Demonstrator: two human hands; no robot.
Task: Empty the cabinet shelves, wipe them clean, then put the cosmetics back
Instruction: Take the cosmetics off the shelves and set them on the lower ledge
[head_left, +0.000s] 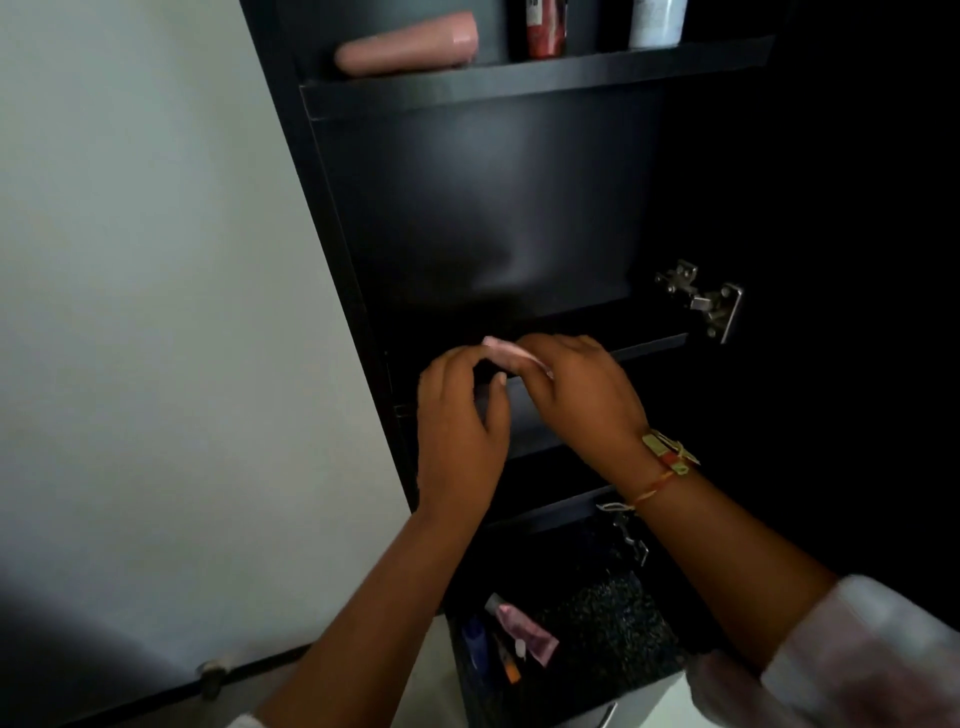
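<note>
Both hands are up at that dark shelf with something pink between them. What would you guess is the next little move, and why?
Probably spread the pink cloth, pinched between left hand and right hand, and wipe the bare middle shelf; the top shelf remains stocked.

Left hand (460, 415): raised, back toward the camera, fingers curled, thumb pointing right.
Right hand (576, 395): raised beside the left, fingers bent and pinched together, fingertips close to the left hand's.
Left forearm: bare, rising from below.
Right wrist: wore a bracelet; pale sleeve at the forearm.
</note>
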